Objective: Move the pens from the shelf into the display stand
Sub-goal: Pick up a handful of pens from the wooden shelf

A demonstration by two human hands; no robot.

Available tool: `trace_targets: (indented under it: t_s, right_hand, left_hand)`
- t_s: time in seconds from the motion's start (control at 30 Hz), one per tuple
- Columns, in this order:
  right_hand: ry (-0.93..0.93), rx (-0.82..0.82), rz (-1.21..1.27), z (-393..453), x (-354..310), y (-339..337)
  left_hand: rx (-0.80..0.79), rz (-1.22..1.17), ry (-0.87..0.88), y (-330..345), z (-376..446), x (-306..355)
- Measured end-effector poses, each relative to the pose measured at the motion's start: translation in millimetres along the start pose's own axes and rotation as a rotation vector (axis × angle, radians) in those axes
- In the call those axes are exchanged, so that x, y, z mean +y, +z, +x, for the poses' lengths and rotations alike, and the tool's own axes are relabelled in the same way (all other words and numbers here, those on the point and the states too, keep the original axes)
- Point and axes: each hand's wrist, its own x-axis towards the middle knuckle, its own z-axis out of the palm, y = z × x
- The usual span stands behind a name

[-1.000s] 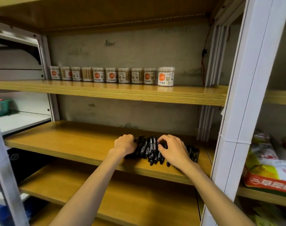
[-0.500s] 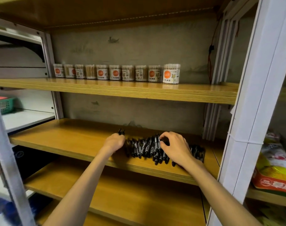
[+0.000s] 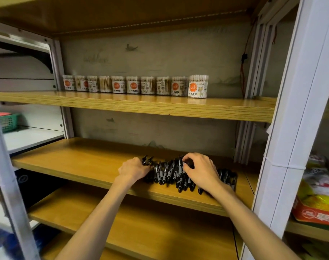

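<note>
Black pens (image 3: 169, 172) lie heaped on the middle wooden shelf (image 3: 81, 162), btwn both hands. Left hand (image 3: 134, 168) is curled at the heap's left edge, gripping a few pens. Right hand (image 3: 202, 170) rests on top, fingertips pinching one pen w/ thumb.

A wooden middle shelf (image 3: 81, 162) carries a loose heap of black pens (image 3: 169, 171) near its right end; the shelf above (image 3: 141, 107) bears a row of cotton-swab jars (image 3: 133, 85).
</note>
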Motion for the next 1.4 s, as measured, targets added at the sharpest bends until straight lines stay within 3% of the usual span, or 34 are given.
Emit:
trace_targets:
  t_s: [0.3,0.53,0.67,0.87,1.07,1.13,1.3,1.4]
  right_hand:
    - [0.012,-0.015,0.009,-6.1,5.8,2.2]
    - [0.005,-0.001,-0.009,-3.2,3.5,-4.0]
    - [-0.008,0.0,-0.008,-3.8,0.6,-2.9]
    - [0.014,0.003,-0.002,-4.7,-0.2,1.6]
    - [0.042,0.025,0.018,-6.6,0.2,3.0]
    - [0.061,0.042,0.023,-5.7,-0.1,1.4]
    - [0.069,0.079,0.051,-3.9,-4.2,-2.5]
    - [0.062,0.075,0.064,-3.4,-6.8,-3.5]
  left_hand:
    - [0.059,0.138,0.038,-4.8,-3.0,5.7]
    - [-0.086,-0.327,0.052,-20.8,4.2,3.9]
    - [-0.175,-0.316,0.074,-11.0,0.0,0.5]
    - [0.035,-0.016,0.053,1.6,-7.0,11.1]
    - [0.079,-0.093,0.115,-1.3,-7.4,8.2]
    - [0.086,-0.24,0.105,-3.0,-8.1,7.1]
    - [-0.008,-1.085,0.202,-2.9,-14.9,18.7]
    - [0.02,-1.166,0.257,-1.8,-16.5,25.4]
